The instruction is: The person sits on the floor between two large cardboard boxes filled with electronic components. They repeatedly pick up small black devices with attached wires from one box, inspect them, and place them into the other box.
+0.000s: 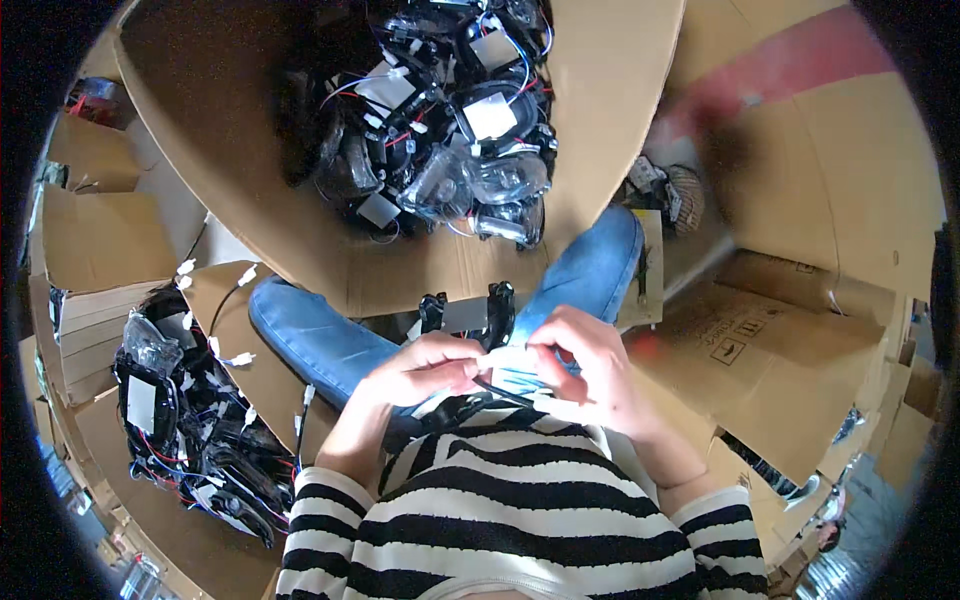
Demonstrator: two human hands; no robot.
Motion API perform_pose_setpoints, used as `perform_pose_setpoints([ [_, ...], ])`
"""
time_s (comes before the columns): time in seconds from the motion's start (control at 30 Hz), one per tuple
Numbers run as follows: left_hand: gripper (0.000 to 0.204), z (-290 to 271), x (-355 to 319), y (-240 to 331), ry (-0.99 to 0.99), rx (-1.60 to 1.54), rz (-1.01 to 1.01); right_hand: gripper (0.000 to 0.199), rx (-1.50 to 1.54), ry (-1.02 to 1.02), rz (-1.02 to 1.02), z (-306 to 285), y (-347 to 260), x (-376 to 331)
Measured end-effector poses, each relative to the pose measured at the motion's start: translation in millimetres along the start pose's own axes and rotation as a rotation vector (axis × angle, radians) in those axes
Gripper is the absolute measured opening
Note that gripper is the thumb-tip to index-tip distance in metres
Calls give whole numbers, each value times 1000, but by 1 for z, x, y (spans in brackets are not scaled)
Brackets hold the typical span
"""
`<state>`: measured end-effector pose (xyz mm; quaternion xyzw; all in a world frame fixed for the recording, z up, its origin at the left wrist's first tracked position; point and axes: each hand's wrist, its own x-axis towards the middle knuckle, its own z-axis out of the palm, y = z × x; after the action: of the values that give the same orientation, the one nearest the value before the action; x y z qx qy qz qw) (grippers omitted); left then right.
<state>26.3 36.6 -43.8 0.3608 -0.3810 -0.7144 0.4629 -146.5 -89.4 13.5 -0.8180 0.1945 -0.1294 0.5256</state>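
Close together above my lap, my left hand (428,372) and my right hand (590,365) both have their fingers pinched on a small white plug connector (508,357). A black cable (502,393) runs below it from the left fingers to a white end (562,408) beneath my right palm. Just beyond my hands, a black plastic part (498,312) with a pale panel lies between my knees. My fingers partly cover the connector, so its exact shape is hard to make out.
A large open cardboard box (610,120) ahead holds several black units (490,115) with wires and clear plastic. Another box at the left holds similar units (200,430). Black cables with white plugs (232,298) hang over its edge. Flattened cardboard (760,350) lies at right.
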Motion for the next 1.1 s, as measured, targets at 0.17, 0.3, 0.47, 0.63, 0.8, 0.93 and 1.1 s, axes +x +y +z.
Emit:
perform_pose_setpoints([
  [0.17,14,-5,3,3,82,-43,-46,6,39,-127,140,-12,8,0],
  [0.3,18,-14,-2,-6,129,-187,103,4,82,-45,219,-36,11,-8],
  [0.47,17,-10,-2,-12,300,-184,149,3,141,-60,32,-46,3,-13],
  [0.63,13,-3,-3,-1,433,-47,113,1,108,-72,8,-39,-2,-5],
  [0.8,13,2,-1,-9,556,-59,299,2,100,-55,15,-37,0,-3],
  [0.93,6,-9,-6,-8,366,55,281,2,51,-65,15,-37,-1,0],
  [1.1,6,-6,-6,0,276,63,222,1,77,-96,-11,-34,-2,3],
])
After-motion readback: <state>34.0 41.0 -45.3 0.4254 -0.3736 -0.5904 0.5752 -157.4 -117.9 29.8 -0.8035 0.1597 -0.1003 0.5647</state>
